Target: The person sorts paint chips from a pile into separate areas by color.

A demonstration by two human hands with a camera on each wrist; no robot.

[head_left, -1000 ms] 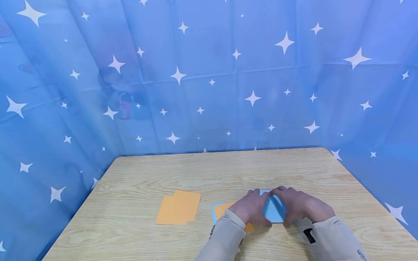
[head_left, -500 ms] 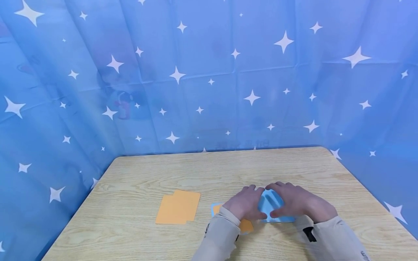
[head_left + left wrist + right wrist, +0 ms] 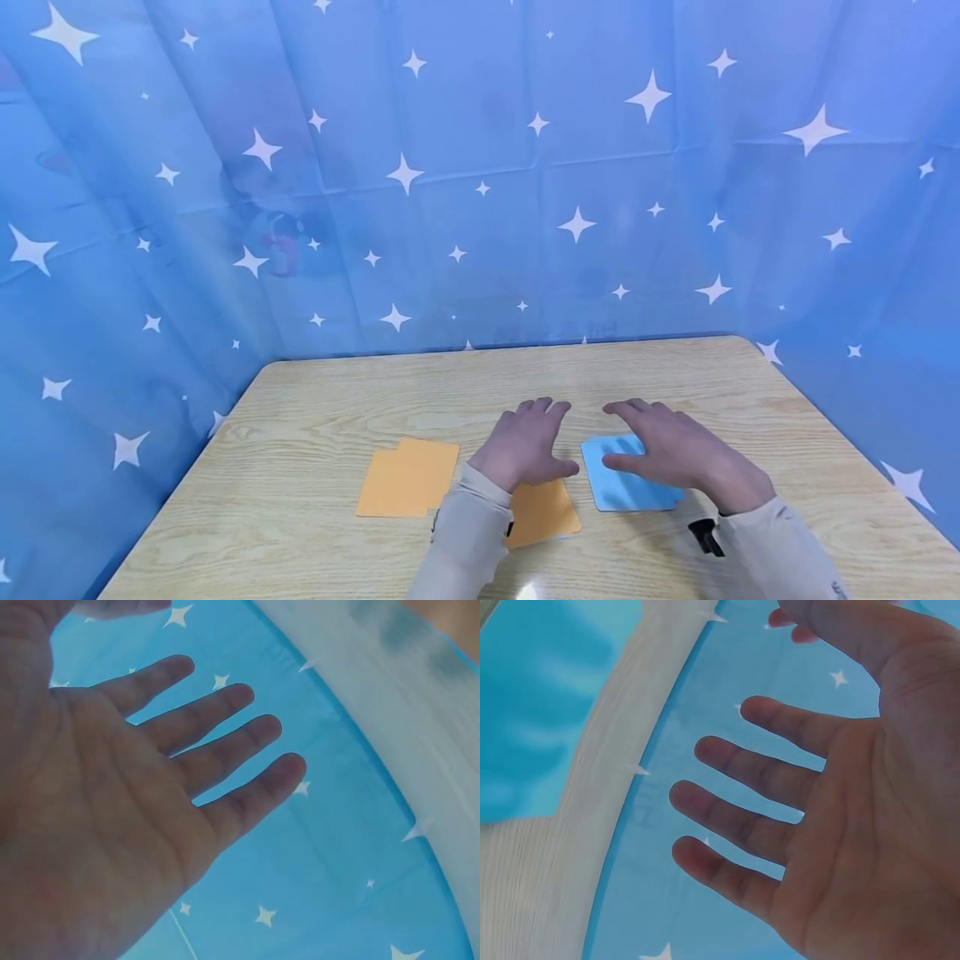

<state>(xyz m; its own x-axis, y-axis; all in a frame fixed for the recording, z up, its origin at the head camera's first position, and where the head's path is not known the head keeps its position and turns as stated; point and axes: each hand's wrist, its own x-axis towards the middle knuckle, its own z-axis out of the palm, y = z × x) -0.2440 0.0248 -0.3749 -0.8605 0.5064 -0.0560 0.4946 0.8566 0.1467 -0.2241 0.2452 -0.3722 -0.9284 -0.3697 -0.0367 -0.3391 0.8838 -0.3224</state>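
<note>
Blue square cards [image 3: 633,493] lie on the table in a slightly offset stack, right of centre in the head view. My right hand [image 3: 675,450] hovers over their right part, fingers extended and thumb apart; its palm [image 3: 855,817] is bare in the right wrist view. My left hand [image 3: 525,446] is held above an orange card [image 3: 543,512], partly hiding it. Its spread fingers [image 3: 247,787] hold nothing in the left wrist view. A sliver of blue shows under that orange card's lower edge.
Two overlapping orange cards [image 3: 408,479] lie to the left on the wood-grain table [image 3: 300,417]. A blue curtain [image 3: 480,208] with white stars hangs behind the table and along its sides.
Both hands were close together around the blue cards; they have come off them and moved apart. The left hand has shifted left over the orange card, and the blue stack stays on the table.
</note>
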